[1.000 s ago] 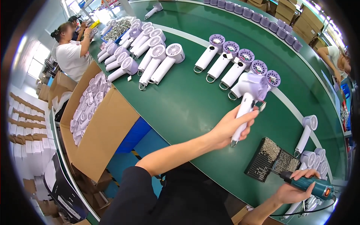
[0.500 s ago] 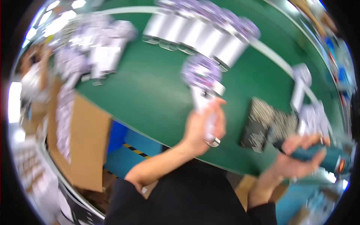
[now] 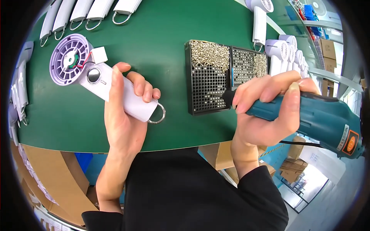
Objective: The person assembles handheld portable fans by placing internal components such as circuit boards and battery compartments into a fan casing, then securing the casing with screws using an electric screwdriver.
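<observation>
Now the left hand (image 3: pixel 125 115), palm up, wraps its fingers around the white handle of a handheld fan (image 3: pixel 100 77) lying on the green counter (image 3: pixel 162 57), while the right hand (image 3: pixel 266 111) grips tightly a teal electric screwdriver (image 3: pixel 312 115) near the black screw tray (image 3: pixel 208 77).

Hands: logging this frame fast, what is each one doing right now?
Left hand: closed on the white fan, on the green table.
Right hand: closed on the teal screwdriver, tip over the black screw tray.
</observation>
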`<control>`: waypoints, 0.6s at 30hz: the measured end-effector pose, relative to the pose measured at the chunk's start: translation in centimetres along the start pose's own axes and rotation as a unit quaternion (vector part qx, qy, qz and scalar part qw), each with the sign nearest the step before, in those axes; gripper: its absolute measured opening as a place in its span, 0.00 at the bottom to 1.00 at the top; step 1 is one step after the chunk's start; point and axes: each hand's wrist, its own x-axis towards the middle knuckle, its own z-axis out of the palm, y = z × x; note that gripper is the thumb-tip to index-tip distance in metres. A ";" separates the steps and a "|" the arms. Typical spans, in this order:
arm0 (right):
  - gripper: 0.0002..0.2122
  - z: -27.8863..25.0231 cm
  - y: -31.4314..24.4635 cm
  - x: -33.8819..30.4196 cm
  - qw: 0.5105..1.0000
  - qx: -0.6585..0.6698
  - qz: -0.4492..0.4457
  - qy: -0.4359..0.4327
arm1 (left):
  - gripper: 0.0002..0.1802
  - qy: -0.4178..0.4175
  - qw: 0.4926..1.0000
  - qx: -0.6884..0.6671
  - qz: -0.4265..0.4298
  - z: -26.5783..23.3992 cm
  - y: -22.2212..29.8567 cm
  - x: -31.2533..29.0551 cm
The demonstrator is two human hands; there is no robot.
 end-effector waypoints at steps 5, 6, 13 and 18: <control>0.07 0.6 -0.1 -0.1 0.999 -0.032 0.014 0.024 | 0.13 -0.007 1.000 0.008 -0.005 -0.3 0.0 0.3; 0.07 0.6 -0.1 -0.1 0.999 -0.032 0.021 0.022 | 0.13 -0.004 1.000 0.004 -0.012 -0.3 0.0 0.3; 0.07 0.9 0.3 0.0 1.000 0.004 0.012 -0.013 | 0.12 0.025 0.998 -0.048 -0.024 0.1 0.4 0.3; 0.08 2.0 -0.5 -0.4 0.998 0.008 -0.013 0.059 | 0.11 -0.004 0.997 -0.061 -0.041 0.4 -0.1 0.2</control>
